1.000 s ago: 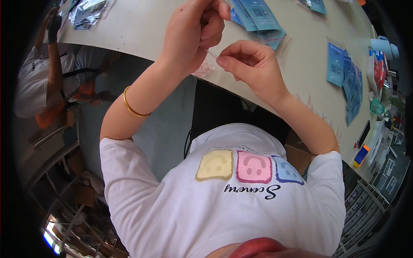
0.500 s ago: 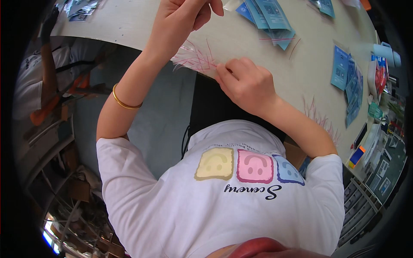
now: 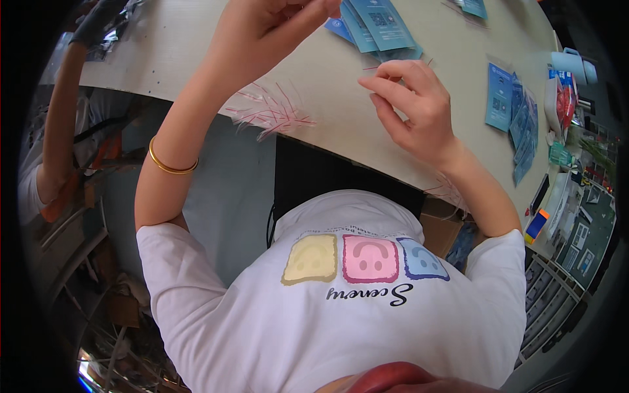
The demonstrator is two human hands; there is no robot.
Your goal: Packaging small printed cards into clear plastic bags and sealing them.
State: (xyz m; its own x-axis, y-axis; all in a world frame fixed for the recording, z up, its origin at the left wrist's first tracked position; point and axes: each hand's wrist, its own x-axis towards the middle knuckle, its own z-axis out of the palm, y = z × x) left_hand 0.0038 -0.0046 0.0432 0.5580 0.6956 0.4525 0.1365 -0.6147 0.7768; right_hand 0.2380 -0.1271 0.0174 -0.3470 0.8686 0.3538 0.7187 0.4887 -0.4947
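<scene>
The left hand point(image 3: 278, 26) has curled fingers, any hold too hidden to tell. The right hand point(image 3: 419, 108) is half open, apparently empty, above the table point(image 3: 458, 72). Blue packets point(image 3: 386, 26) already lie piled beyond it and toward the right edge; strips point(image 3: 275, 116) lie loose along the near edge.

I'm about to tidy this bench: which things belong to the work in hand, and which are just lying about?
Likely in the work:
- left hand
- right hand
- red-lined strips
- blue packets

Apparently just lying about:
- pale-blue cup
- orange-and-blue block
</scene>
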